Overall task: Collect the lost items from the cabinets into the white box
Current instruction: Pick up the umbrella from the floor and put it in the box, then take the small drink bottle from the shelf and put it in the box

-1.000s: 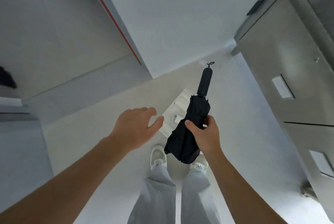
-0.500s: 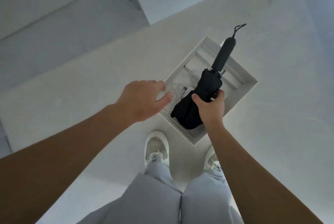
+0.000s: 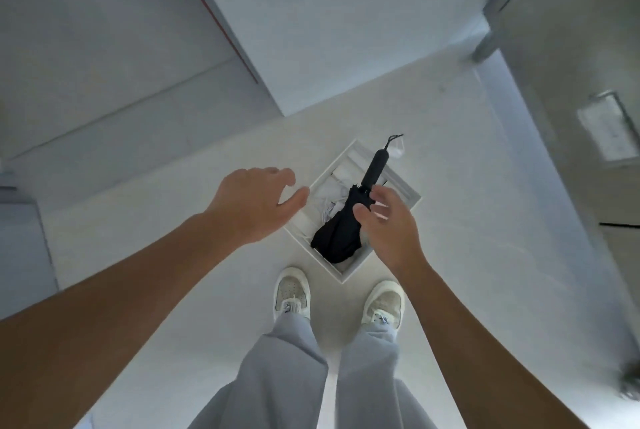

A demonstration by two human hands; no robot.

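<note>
the person stands looking straight down at a pale floor (image 3: 156, 238), with the white box (image 3: 407, 191) sitting on it just beyond the toes of two white shoes (image 3: 292, 291), turned so that one corner points toward the feet. a folded black umbrella (image 3: 341, 234) lies slantwise in the box, its bunched canopy at the near corner and its slim black handle (image 3: 374, 168) reaching toward the far corner, where the wrist strap loops past the rim. crumpled white items (image 3: 329, 200) lie in the box to the left of the umbrella. the right hand (image 3: 388, 227) hovers over the right side of the box with fingers spread and loose, gripping nothing; its thumb tip lines up with the edge of the canopy, and whether it touches the fabric cannot be told. the fingers of this hand are blurred. the left hand (image 3: 252, 203) hangs above the floor just left of the box, palm down, fingers relaxed and slightly bent, holding nothing. grey trousers (image 3: 287, 369) fill the near middle of the view. on the right stand grey cabinet doors (image 3: 571, 82), one bearing a pale rectangular label (image 3: 604, 127). a white panel with a thin red edge line rises at the far left.
</note>
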